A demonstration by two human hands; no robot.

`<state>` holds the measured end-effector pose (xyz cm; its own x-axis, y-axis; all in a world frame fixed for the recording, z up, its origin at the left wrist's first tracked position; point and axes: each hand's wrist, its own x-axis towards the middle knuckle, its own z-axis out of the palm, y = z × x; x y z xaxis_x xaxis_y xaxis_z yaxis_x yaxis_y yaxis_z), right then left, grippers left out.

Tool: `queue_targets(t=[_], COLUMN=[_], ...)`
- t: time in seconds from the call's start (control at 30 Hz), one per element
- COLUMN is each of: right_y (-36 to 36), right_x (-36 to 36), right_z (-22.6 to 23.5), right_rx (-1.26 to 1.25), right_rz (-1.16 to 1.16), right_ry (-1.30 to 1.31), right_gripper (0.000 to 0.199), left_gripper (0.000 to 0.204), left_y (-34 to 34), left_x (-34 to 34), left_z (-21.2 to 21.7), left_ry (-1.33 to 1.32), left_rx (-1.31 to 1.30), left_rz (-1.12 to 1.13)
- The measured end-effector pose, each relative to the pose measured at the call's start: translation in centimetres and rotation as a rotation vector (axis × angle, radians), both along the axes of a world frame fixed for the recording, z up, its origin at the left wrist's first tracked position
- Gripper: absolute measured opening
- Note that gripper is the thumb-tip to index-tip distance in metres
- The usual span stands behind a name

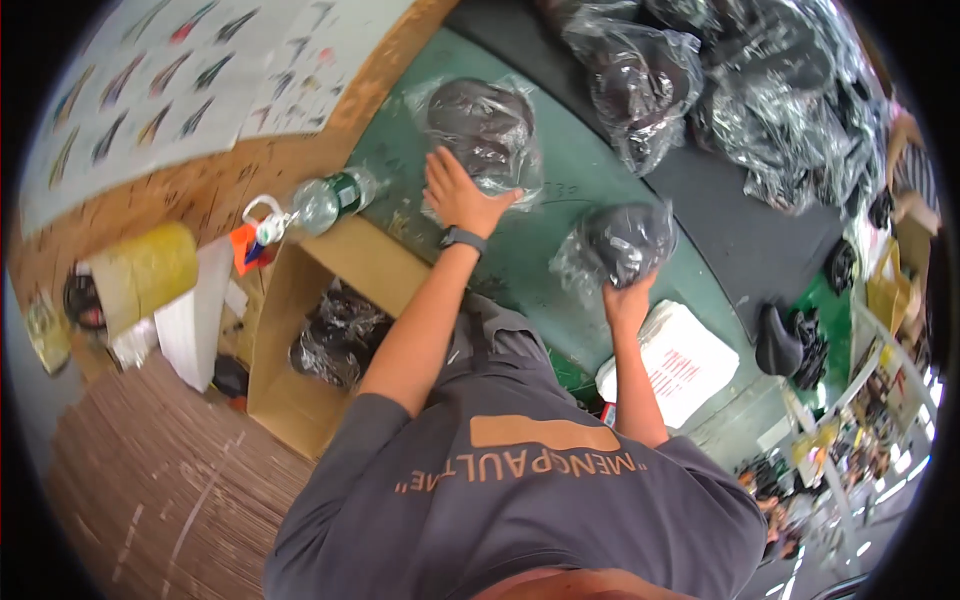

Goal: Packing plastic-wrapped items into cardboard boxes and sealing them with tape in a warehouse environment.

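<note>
Two dark, rounded, padded-looking items in clear plastic bags are over the green tabletop [520,240]. My left hand [464,192] lies with fingers spread against the near edge of the farther bagged dark item [482,120]. Farther right, my right hand [630,302] grips the near end of the second bagged dark item [625,240]; part of the fingers is hidden beneath it. I cannot make out what kind of item is in the bags. Beside my left arm, an open cardboard box [285,370] holds more bagged dark items [340,335].
Many bagged dark items [770,100] are heaped on a black surface [740,250] at the far right. A white printed bag stack [685,365] lies near my right forearm. A clear bottle [330,200], a yellow roll [150,275] and stacked cardboard [170,470] are at left.
</note>
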<state>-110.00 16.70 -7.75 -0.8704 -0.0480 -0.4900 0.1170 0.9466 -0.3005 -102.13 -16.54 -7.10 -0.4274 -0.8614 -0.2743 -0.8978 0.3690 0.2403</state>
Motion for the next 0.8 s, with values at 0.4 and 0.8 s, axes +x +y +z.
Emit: queue_targets(t=[0.4, 0.8], right_y=[1.2, -9.4], right_x=[7.6, 1.8], right_z=[-6.0, 19.0], right_rx=[-0.550, -0.886], right_rz=[-0.223, 0.004], right_ry=[-0.206, -1.229], right_gripper=[0.053, 0.082], left_gripper=[0.059, 0.057], left_y=[-10.9, -2.2], left_x=[-0.6, 47.0], left_z=[1.5, 15.5], left_ry=[0.623, 1.451], left_rx=[0.839, 0.979], left_rz=[0.604, 0.264])
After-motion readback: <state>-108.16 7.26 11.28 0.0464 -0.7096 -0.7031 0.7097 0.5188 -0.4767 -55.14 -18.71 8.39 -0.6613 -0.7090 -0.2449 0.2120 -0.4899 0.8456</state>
